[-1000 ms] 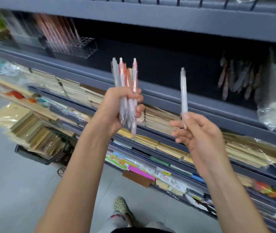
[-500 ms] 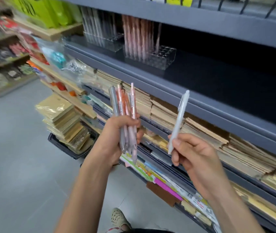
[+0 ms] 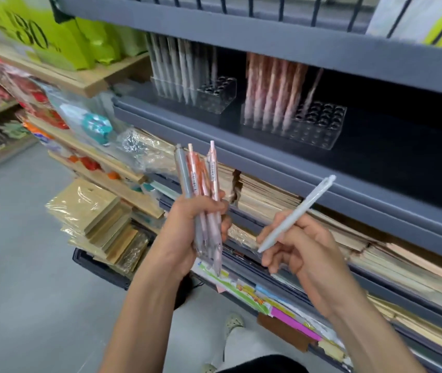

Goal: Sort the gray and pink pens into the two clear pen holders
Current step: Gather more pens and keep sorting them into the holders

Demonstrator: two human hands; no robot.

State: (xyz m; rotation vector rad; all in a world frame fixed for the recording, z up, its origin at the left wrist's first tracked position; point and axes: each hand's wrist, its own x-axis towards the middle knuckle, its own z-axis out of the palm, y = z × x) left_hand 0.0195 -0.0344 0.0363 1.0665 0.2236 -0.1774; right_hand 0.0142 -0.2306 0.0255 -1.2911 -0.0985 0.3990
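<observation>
Sitting on a gray shop shelf (image 3: 322, 181) are clear pen holders (image 3: 322, 125).

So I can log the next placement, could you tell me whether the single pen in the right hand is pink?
No, the pen pinched by the right hand is pale gray.

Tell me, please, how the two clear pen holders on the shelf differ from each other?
The left holder carries gray pens; the right holder carries pink pens. The right holder shows more empty holes than the left holder. Both are clear blocks, with pens standing at their left ends and empty holes at the right.
</observation>
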